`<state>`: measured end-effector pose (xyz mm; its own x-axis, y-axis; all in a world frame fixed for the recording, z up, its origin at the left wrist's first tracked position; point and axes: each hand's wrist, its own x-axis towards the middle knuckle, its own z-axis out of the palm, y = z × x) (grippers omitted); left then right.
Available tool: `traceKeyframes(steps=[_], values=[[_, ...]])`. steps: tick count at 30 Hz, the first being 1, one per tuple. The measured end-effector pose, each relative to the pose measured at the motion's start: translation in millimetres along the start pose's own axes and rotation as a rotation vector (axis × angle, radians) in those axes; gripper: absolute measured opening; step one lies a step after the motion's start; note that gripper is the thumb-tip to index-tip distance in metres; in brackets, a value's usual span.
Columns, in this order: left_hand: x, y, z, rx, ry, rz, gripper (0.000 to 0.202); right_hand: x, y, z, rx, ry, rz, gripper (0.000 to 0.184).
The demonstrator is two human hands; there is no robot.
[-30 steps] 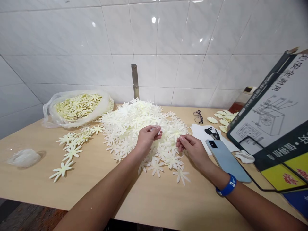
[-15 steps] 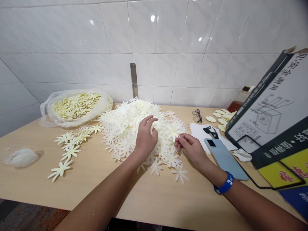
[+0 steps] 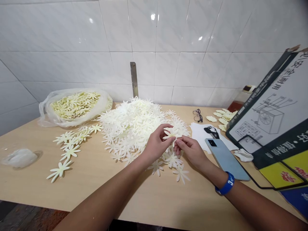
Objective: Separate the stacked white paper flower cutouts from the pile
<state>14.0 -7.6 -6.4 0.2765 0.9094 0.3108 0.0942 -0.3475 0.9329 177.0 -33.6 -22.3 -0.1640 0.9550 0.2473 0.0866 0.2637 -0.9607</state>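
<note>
The left hand [image 3: 157, 143] and right hand [image 3: 190, 149] meet, fingertips pinching one pale flower-shaped piece [image 3: 170, 132] between them. It is held over the right side of a white heap [image 3: 132, 123] of similar pieces on the bench [image 3: 187, 199].

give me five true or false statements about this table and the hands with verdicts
The left hand and right hand meet at a white flower-shaped cutout. True.
The blue printed wristband is on the left wrist. False: it is on the right.
The light-blue rectangular phone lies right of the large heap of white flower-shaped cutouts. True.
The dark-framed glasses lie on the phone. False: they lie on the pale wooden table.
The translucent plastic bag holds yellowish flower-shaped cutouts. True.
</note>
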Motion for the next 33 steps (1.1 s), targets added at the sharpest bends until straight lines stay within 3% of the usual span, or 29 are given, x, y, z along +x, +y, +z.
traceKeyframes(steps=[5,8,11,15,20,25,33], values=[[-1.4,2.1,-3.0,-0.043,-0.061,0.038,0.028,2.1,4.1,-1.5,0.025,0.043,0.058,0.039],[-0.3,1.0,-4.3,0.036,-0.126,0.131,0.018,3.0,6.8,-3.2,0.056,0.054,0.087,0.041],[0.8,-2.0,-1.7,0.092,-0.120,0.167,0.016,3.2,7.3,-3.2,0.076,0.037,0.101,0.043],[4.4,-2.5,-0.8,-0.135,-0.002,-0.061,0.015,3.2,4.8,-2.0,0.080,0.020,0.118,0.044],[16.7,-1.5,-20.2,-0.490,0.246,-0.230,0.020,3.5,3.5,-5.2,0.056,0.075,0.078,0.042],[22.0,1.8,-32.4,-0.672,0.233,-0.317,0.017,4.2,3.8,-6.5,0.111,0.094,0.078,0.032],[18.0,6.5,-27.2,-0.521,0.245,-0.317,0.027,4.6,9.9,-8.3,0.167,0.101,0.070,0.030]])
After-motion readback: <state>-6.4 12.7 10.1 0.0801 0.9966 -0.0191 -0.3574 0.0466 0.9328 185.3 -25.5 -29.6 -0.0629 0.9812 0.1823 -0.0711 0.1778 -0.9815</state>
